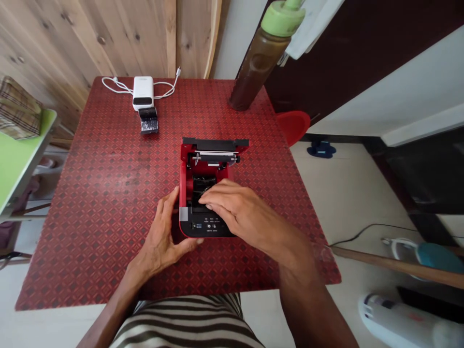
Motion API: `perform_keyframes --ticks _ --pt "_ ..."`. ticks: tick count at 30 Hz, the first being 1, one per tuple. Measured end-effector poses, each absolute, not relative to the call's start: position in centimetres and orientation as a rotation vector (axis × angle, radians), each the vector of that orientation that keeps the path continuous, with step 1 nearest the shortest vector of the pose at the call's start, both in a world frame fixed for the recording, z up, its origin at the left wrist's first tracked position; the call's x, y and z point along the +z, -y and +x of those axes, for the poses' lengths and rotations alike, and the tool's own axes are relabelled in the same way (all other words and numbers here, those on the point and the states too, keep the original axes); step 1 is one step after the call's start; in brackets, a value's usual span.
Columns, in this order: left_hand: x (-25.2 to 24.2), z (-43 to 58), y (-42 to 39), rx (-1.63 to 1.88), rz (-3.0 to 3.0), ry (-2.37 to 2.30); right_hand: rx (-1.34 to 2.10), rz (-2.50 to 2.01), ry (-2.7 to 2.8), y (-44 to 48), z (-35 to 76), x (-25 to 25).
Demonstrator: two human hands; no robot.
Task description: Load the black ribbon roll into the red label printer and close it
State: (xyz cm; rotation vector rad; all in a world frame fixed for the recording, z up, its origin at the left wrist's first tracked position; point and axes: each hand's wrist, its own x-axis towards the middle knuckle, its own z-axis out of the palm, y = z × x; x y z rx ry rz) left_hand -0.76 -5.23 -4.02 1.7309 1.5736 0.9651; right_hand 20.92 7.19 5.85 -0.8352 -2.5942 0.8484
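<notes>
A small red and black thermal printer [208,223] sits on the table with its lid [213,145] raised at the back. My left hand [165,237] steadies it at the front left corner, fingers along the side and thumb at the front edge. Inside the printer's bay, a shiny black piece [203,182] is partly covered by my right hand [235,203]. That hand reaches in from the right with its fingertips pressed together; what they pinch, if anything, is hidden. Small buttons and white print mark the front panel.
On the red patterned table [108,193], a white power bank [143,92] with a white cable lies at the back, beside crumpled black film [149,121]. A tall brown bottle [255,65] with a green cap stands at the back right. A red stool [295,126] is beyond the right edge.
</notes>
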Motion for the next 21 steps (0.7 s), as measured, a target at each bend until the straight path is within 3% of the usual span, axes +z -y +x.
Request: perform_keyframes --ticks 12,18,21 --pt "-1.7 -3.3 4.5 1.041 1.284 -1.315 0.624 -0.827 2.46 -7.2 21.1 5.7" --pt "1.6 -3.7 -3.2 1.405 1.061 -1.423 0.387 -0.845 2.318 -4.1 21.6 5.3" --pt "2.7 -2.1 -7.5 1.429 0.929 -1.402 0.286 -0.844 2.321 -2.6 22.0 4.9"
